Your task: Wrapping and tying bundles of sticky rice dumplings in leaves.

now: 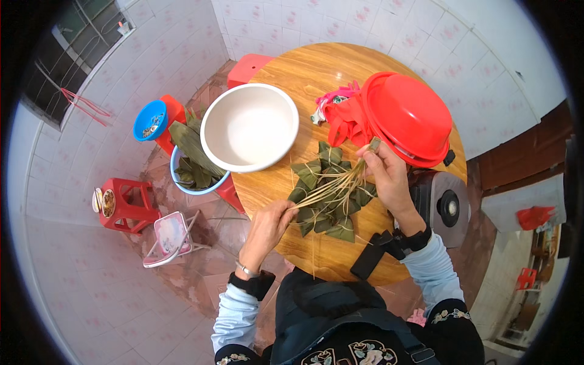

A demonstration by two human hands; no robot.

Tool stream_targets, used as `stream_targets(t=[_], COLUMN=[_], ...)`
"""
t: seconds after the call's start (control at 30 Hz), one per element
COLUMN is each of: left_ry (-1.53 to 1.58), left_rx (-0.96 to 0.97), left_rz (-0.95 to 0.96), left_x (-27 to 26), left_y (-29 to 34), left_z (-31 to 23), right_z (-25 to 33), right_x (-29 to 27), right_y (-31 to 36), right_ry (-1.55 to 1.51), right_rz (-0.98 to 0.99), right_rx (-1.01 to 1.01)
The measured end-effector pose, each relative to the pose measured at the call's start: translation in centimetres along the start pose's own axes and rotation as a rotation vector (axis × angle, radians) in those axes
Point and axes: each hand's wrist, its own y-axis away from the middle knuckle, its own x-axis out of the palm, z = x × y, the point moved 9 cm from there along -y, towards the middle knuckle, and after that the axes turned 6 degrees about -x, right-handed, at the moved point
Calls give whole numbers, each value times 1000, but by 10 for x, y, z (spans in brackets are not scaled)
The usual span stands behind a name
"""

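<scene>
A bunch of leaf-wrapped rice dumplings [331, 216] lies on the round wooden table [334, 61] in front of me. Pale straw strings [331, 191] run across and above them. My right hand [389, 176] is closed around the gathered, knotted end of these strings, at the upper right of the bunch. On the other side, my left hand [266, 230] pinches strands of the same strings, which stretch between both hands. The dumplings rest just under the strings; how each one is tied to them is partly hidden.
Behind the dumplings stand a white basin [250, 128] and a red basin [413, 115] beside a red bag [347, 118]. A grey appliance [447, 210] and a black device [368, 258] sit at right. Leaves fill a light-blue tub [194, 188], left; stools and a folding chair [170, 237] stand beyond.
</scene>
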Motion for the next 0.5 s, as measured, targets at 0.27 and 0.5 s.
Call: stream_targets(t=[0.27, 0.5], left_ry=[-30, 275], left_rx=[81, -268], left_rz=[-83, -18], left_x=[22, -15], left_y=[-16, -10], left_z=[33, 23], right_z=[-52, -70], right_x=[-8, 7], right_y=[7, -4], right_ry=[2, 41], right_rz=[-6, 5], right_rx=[100, 91])
